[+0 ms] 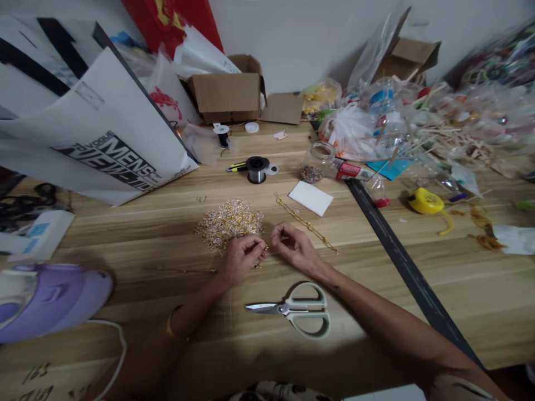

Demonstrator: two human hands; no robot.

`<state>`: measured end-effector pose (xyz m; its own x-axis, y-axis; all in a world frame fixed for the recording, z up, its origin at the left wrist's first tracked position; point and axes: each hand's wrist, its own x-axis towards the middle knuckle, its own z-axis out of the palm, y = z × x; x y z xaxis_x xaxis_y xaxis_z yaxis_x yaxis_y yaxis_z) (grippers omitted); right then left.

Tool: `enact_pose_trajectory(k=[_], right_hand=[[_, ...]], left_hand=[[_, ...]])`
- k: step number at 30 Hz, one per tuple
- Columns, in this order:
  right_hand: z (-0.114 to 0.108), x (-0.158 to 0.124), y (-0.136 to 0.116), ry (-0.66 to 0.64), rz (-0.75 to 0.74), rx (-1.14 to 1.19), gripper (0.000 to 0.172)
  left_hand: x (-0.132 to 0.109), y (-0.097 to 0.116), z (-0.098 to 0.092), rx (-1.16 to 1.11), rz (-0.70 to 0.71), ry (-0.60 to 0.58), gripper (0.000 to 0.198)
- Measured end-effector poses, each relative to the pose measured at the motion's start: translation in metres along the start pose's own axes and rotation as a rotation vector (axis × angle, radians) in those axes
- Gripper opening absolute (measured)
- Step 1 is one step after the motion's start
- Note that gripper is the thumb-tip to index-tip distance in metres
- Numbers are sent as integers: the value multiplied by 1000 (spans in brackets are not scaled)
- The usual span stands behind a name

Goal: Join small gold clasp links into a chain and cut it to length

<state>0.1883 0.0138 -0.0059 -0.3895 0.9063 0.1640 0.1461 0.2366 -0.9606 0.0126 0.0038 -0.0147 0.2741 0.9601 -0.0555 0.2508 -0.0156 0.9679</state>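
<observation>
My left hand [241, 257] and my right hand [292, 245] rest close together on the wooden table [125, 239], fingers curled in a pinch. Between them is a small gold piece, too tiny to name. Just beyond my left hand lies a heap of small gold and clear beaded findings [229, 221]. A gold chain [307, 224] runs diagonally past my right hand. Scissors with pale handles [296, 309] lie shut near the table's front, between my forearms.
A spool of wire [256, 169], a glass jar of beads [316, 161], a white card [311, 197], a yellow tape measure [426, 201], cardboard boxes [228, 89], paper bags [100, 128], a purple device [45, 298] and cluttered plastic bags [438, 117] surround the work spot.
</observation>
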Motion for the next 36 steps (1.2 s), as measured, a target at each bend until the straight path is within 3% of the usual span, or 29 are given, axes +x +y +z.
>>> enact_pose_trajectory(k=[12, 26, 36], right_hand=[[-1, -1, 1, -8, -185, -241, 2], [7, 1, 3, -37, -56, 32, 13], [9, 2, 5, -29, -27, 85, 12]], left_hand=[[-1, -1, 0, -78, -6, 3, 15], [-2, 1, 1, -180, -70, -8, 18], [-2, 1, 2, -173, -79, -14, 18]])
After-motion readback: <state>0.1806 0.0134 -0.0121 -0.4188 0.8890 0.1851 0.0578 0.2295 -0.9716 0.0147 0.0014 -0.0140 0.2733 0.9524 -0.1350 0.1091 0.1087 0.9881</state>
